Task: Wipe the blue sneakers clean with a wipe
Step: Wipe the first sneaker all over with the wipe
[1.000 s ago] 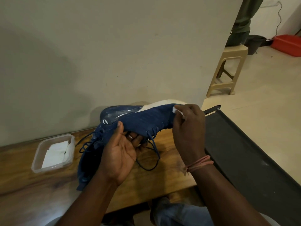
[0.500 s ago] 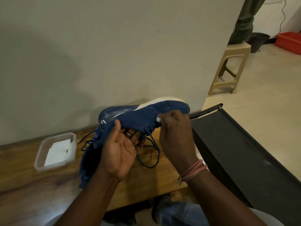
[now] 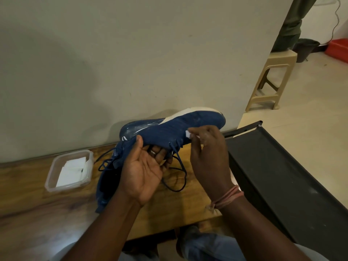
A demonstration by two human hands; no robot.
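Sneaker (image 3: pixel 175 129), blue with a white sole, is held up on its side above the wooden counter (image 3: pixel 56 213), toe toward two o'clock and heel toward nine, sole edge facing the wall. The left hand (image 3: pixel 145 176) cups it from below near the opening, palm up, thumb pressed on the blue upper and fingers curled under at the laces, a ring showing on one finger. The right hand (image 3: pixel 209 159) is closed in a pinch on a small white wipe (image 3: pixel 188 134), pressing it against the knit upper at the forefoot, just above the eyelets. Dark laces (image 3: pixel 180 174) hang in loose loops toward the counter. A second blue sneaker (image 3: pixel 107 183) lies on the counter at seven o'clock of the held one, partly behind the left forearm. At nine o'clock sits a clear plastic tub (image 3: pixel 69 171) with folded white wipes inside. A black panel (image 3: pixel 282 185) abuts the counter's right end.
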